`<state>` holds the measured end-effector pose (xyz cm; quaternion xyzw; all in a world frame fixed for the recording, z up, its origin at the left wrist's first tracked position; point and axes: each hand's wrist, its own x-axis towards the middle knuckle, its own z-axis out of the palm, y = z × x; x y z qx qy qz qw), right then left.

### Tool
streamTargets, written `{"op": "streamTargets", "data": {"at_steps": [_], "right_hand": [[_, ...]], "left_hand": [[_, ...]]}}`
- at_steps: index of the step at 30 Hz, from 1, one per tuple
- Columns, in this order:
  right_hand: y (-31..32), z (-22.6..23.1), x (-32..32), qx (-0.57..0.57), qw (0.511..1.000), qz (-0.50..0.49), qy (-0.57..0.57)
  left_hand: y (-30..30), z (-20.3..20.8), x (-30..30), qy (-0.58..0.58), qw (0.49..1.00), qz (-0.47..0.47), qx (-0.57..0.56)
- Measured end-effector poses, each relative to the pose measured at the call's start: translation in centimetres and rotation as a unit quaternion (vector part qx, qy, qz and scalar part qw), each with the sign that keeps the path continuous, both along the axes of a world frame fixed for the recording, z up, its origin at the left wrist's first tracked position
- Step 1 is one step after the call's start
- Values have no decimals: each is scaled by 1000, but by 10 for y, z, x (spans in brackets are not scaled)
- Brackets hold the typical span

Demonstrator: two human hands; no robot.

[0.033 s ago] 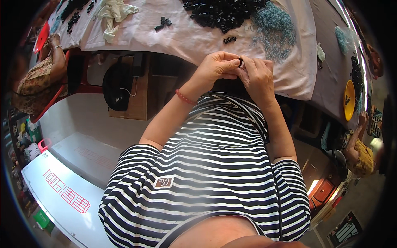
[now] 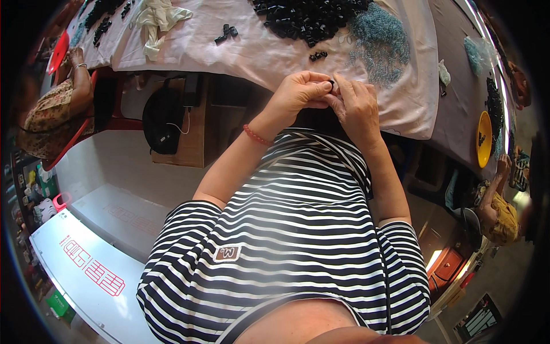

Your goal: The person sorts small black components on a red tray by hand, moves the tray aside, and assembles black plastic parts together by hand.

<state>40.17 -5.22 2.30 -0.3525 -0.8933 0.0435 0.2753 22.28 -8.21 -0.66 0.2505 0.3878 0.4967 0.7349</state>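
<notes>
Just past the near edge of the cloth-covered table point(image 2: 200, 57), my two hands meet at the fingertips. Between them is a small black piece point(image 2: 330, 83), mostly covered by my fingers. My left hand point(image 2: 299, 92) pinches it with thumb and forefinger; a red beaded bracelet circles that wrist. From the other side, the closed fingers of my right hand point(image 2: 356, 103) press against the same piece. Beyond my hands lie a short row of black pieces point(image 2: 318, 55), a big heap of black pieces point(image 2: 309, 20) and a spread of bluish, see-through small rings point(image 2: 381, 40).
Farther left on the table are a few black pieces point(image 2: 226, 34) and a pale crumpled cloth point(image 2: 154, 26). A yellow plate point(image 2: 484, 139) rests at the right. One person point(image 2: 57, 114) sits at the left, another point(image 2: 498, 212) at the right. Under the table stands a cardboard box point(image 2: 195, 137).
My fingertips have shifted very slightly around the black piece, and a little less of it shows. The heaps on the table are unchanged.
</notes>
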Motion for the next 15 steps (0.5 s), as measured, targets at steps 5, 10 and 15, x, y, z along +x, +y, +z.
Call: {"op": "streamTargets", "data": {"at_steps": [5, 10, 15], "right_hand": [[5, -14, 4, -99, 993, -30, 48], [14, -28, 12, -139, 985, -40, 96], [15, -28, 10, -168, 978, -41, 120]], "left_hand": [[14, -2, -17, -74, 995, 61, -9], [41, 14, -40, -46, 993, 106, 2], [76, 4, -43, 421, 873, 165, 181]]}}
